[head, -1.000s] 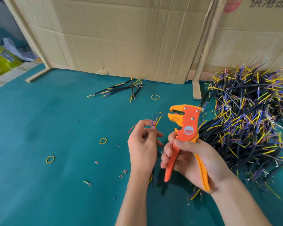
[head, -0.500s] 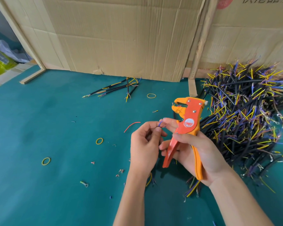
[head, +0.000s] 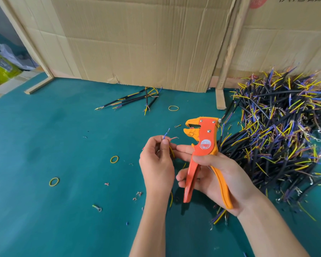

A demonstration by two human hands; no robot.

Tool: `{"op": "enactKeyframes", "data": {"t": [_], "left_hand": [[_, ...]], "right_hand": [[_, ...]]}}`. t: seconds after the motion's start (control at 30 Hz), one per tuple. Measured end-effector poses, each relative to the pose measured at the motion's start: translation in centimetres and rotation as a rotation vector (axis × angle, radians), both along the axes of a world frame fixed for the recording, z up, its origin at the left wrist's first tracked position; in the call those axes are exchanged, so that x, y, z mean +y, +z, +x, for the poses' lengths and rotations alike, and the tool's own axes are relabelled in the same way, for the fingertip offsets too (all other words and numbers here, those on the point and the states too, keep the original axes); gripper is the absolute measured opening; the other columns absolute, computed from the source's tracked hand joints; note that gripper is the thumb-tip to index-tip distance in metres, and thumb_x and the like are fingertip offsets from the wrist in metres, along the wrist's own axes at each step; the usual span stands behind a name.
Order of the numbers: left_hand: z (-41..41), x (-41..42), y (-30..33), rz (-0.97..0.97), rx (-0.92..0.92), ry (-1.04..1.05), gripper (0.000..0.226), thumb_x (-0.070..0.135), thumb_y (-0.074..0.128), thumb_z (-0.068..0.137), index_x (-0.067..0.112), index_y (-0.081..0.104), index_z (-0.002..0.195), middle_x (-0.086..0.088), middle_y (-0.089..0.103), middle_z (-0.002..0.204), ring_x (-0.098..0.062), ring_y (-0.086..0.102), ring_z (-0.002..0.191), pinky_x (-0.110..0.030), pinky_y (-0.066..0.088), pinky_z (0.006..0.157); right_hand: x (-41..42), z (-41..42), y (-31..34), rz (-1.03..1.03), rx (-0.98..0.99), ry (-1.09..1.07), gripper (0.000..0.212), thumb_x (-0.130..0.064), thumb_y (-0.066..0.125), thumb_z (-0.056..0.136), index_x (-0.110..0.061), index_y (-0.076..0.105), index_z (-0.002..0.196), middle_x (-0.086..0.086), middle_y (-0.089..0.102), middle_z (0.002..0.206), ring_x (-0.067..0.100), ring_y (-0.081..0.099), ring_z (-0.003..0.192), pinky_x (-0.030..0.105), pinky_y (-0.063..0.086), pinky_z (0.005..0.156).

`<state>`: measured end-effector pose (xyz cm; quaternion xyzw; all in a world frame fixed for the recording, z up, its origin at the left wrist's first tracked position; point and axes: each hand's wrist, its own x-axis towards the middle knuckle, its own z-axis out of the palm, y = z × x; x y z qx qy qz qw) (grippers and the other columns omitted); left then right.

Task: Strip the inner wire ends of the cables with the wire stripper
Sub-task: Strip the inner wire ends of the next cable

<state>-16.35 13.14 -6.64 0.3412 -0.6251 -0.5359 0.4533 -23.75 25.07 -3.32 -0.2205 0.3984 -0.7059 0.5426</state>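
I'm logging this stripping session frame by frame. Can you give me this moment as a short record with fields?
left hand: pinches the cable's inner wires
inner wires: blue and red ends stick up above the fingers, outside the tool
right hand: grips the wire stripper by its handles, head up
stripper jaws: parted, nothing between them
cable pile: right of the hands on the green mat
loose items: rubber bands, a few cables by the cardboard
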Motion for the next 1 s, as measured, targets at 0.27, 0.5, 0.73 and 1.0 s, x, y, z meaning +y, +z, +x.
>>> {"op": "enactKeyframes", "data": {"t": [0.27, 0.5, 0.73, 1.0], "left_hand": [[0.18, 0.00, 0.05, -0.007, -0.031, 0.078, 0.022, 0.016, 0.049, 0.105, 0.025, 0.059, 0.087, 0.006, 0.062, 0.069, -0.017, 0.065, 0.055, -0.040, 0.057, 0.058], [0.12, 0.00, -0.04, -0.132, -0.118, 0.068, 0.022, 0.018, 0.050, 0.104, 0.029, 0.060, 0.088, 0.008, 0.060, 0.068, -0.006, 0.045, 0.054, -0.017, 0.036, 0.054], [0.04, 0.34, 0.06, -0.161, -0.135, 0.038, 0.019, 0.016, 0.053, 0.103, 0.021, 0.062, 0.087, 0.007, 0.059, 0.066, -0.007, 0.045, 0.053, -0.014, 0.034, 0.051], [0.10, 0.33, 0.23, -0.168, -0.145, 0.022, 0.020, 0.016, 0.053, 0.104, 0.020, 0.063, 0.086, 0.005, 0.060, 0.067, -0.007, 0.045, 0.054, -0.013, 0.034, 0.052]], "right_hand": [[0.57, -0.44, 0.07, 0.142, 0.038, 0.011, 0.052, -0.019, 0.079, 0.072, 0.004, 0.068, 0.118, 0.027, 0.069, 0.118, 0.040, 0.067, 0.073, 0.049, 0.058, 0.071], [0.33, 0.21, 0.14, 0.188, -0.023, 0.099, 0.051, -0.016, 0.080, 0.071, 0.007, 0.066, 0.114, 0.028, 0.061, 0.086, 0.040, 0.064, 0.073, 0.050, 0.057, 0.070], [0.49, 0.08, 0.33, 0.182, -0.013, 0.093, 0.040, -0.007, 0.080, 0.070, 0.002, 0.065, 0.106, 0.022, 0.055, 0.079, 0.039, 0.062, 0.071, 0.048, 0.056, 0.067], [0.26, 0.16, -0.04, 0.159, 0.017, 0.137, 0.027, -0.008, 0.080, 0.075, -0.006, 0.060, 0.094, 0.017, 0.050, 0.074, 0.033, 0.057, 0.065, 0.044, 0.053, 0.063]]}}
